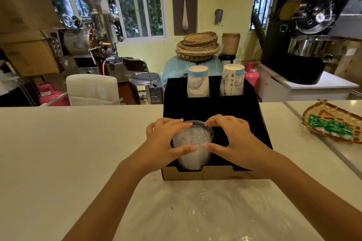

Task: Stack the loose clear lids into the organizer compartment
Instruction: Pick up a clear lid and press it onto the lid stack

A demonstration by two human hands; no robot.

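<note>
Both arms extended fwd; left hand [165, 143] & right hand [233, 139] curled inward, thumbs nearly touching, seemingly gripping.

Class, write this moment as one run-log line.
step: seating lid stack | place: front left compartment of black organizer | left hand: on stack | right hand: on stack | loose lids left on counter: cannot tell

The white counter [78, 152] carries the black organizer [213, 107], a clear plastic sheet [215, 211] and 1 woven tray [333, 123].

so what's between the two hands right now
The stack of clear lids, held from both sides by the left hand and right hand in the organizer's front compartment, per the head view.
</note>
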